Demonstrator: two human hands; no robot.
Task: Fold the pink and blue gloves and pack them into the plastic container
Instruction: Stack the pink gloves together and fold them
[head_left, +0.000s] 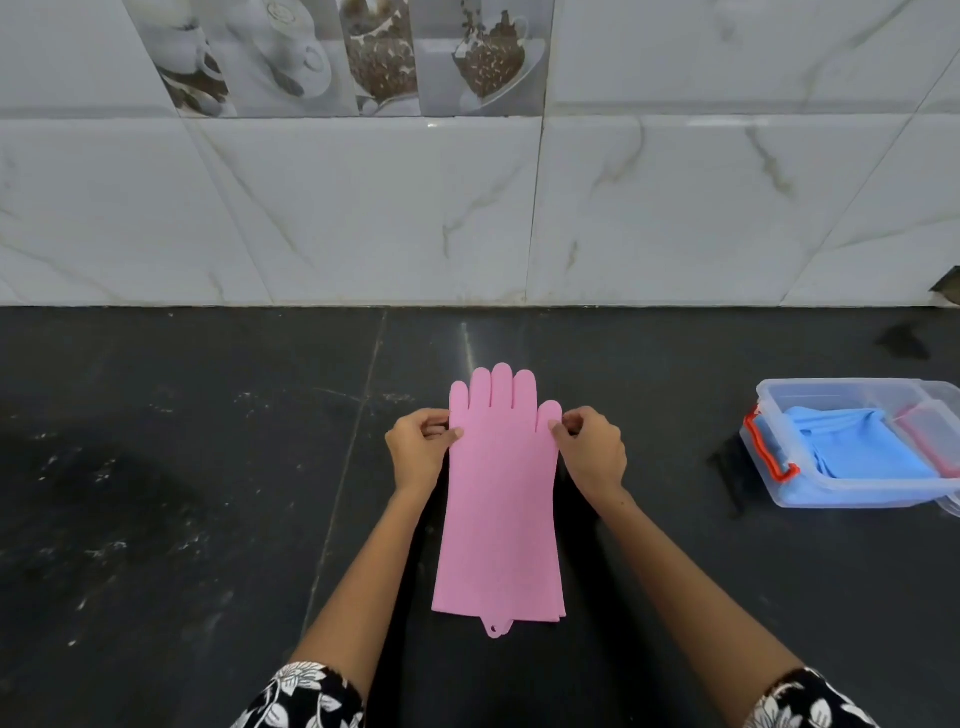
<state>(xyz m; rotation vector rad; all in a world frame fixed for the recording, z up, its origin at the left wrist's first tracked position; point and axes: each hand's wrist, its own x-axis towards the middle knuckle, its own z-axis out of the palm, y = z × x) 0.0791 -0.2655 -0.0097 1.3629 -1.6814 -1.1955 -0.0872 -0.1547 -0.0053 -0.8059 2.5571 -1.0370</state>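
Observation:
A pink glove (500, 509) lies flat on the black counter, fingers pointing away from me, cuff nearest me with a small hanging loop. My left hand (420, 453) pinches its left edge just below the little finger. My right hand (592, 451) pinches the right edge at the thumb. At the far right stands a clear plastic container (852, 496) with a red latch. Inside it lie folded blue gloves (857, 447) and something pink (930, 436) beside them, cut off by the frame edge.
The black stone counter (182, 467) runs left to right and meets a white marble-look tiled wall (363, 208) at the back. A clear lid edge (950, 506) shows under the container at the right.

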